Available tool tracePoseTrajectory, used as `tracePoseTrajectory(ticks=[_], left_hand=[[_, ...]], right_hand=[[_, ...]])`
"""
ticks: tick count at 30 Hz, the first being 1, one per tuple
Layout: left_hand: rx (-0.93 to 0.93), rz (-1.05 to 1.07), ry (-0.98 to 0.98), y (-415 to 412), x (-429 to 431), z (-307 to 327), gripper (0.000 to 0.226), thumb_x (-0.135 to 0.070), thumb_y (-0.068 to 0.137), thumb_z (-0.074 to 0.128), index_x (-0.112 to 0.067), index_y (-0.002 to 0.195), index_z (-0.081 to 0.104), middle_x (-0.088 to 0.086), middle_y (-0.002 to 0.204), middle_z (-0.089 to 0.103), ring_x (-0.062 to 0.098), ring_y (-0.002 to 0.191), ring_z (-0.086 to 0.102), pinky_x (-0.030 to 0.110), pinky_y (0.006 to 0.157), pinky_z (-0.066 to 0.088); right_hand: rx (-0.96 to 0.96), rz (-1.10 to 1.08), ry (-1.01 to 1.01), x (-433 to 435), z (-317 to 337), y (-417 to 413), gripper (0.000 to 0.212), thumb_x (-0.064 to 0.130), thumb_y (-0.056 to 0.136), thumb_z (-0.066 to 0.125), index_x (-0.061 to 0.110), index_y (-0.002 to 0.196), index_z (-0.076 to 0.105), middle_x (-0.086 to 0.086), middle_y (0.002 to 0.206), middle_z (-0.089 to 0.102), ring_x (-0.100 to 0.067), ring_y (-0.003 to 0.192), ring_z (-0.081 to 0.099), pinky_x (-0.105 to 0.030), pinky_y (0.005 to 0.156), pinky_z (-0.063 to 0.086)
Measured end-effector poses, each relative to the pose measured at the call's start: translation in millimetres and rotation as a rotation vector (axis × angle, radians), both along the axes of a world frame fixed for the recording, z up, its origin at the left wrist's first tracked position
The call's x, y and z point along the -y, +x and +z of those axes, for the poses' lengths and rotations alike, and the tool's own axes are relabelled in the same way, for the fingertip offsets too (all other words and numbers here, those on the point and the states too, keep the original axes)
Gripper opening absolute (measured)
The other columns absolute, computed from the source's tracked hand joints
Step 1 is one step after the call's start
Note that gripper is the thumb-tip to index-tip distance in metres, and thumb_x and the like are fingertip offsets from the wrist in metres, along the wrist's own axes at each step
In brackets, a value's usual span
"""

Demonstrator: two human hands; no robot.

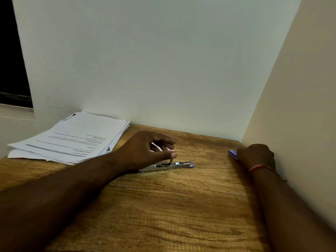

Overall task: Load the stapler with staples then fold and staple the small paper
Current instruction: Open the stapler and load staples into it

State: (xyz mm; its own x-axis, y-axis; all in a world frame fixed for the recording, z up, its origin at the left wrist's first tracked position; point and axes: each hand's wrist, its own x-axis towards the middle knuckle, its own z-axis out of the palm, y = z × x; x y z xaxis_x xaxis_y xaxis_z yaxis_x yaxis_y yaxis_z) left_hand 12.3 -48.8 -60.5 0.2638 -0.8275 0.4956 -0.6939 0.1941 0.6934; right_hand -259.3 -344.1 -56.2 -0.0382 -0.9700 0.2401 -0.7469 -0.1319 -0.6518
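Curled fingers (164, 140) of the left hand (143, 151) pinch the thin rod (170, 161) of the opened silver metal stapler (181, 164) at centre, likely clearing its channel for staples from the small blue box (232, 153) the right hand (256, 155) grips at three o'clock.

stapler (169, 166) mid-table (163, 206), papers (72, 139) back-left
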Motion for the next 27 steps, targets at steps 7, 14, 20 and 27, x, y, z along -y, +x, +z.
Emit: tracePoseTrajectory(ticks=[7,14,20,27], left_hand=[[0.028,-0.029,0.096,1.1,-3.2,1.5,0.050,-0.047,0.080,0.101,-0.036,0.126,0.085,-0.027,0.111,0.082,-0.006,0.105,0.076,0.021,0.092,0.065],[0.094,-0.055,0.171,-0.5,-3.5,3.8,0.045,-0.040,0.078,0.103,-0.035,0.119,0.086,-0.029,0.106,0.081,-0.005,0.101,0.076,0.022,0.088,0.063],[0.059,-0.093,0.154,3.0,1.8,0.6,0.031,-0.022,0.082,0.102,-0.027,0.109,0.087,-0.015,0.098,0.086,0.002,0.094,0.081,0.019,0.082,0.064],[0.068,-0.098,0.151,3.3,3.8,-2.5,0.028,-0.022,0.083,0.102,-0.025,0.106,0.086,-0.012,0.096,0.086,0.003,0.092,0.082,0.011,0.073,0.055]], right_hand=[[-0.191,0.159,-0.006,-11.9,-3.6,7.8,0.038,0.058,0.076,0.079,0.027,0.097,0.078,-0.006,0.110,0.079,-0.037,0.109,0.072,-0.043,0.099,0.061],[-0.190,0.343,-0.190,-50.6,14.9,28.5,0.044,0.052,0.087,0.083,0.031,0.125,0.077,-0.002,0.126,0.076,-0.028,0.121,0.066,-0.042,0.106,0.055],[-0.116,1.135,-0.176,-114.2,9.1,64.2,0.017,0.024,0.093,0.087,0.038,0.102,0.088,0.018,0.099,0.079,-0.004,0.097,0.070,-0.010,0.073,0.046],[-0.112,1.207,-0.190,-119.9,9.1,70.2,0.015,0.023,0.095,0.084,0.036,0.104,0.088,0.017,0.096,0.079,-0.004,0.093,0.071,-0.010,0.072,0.046]])
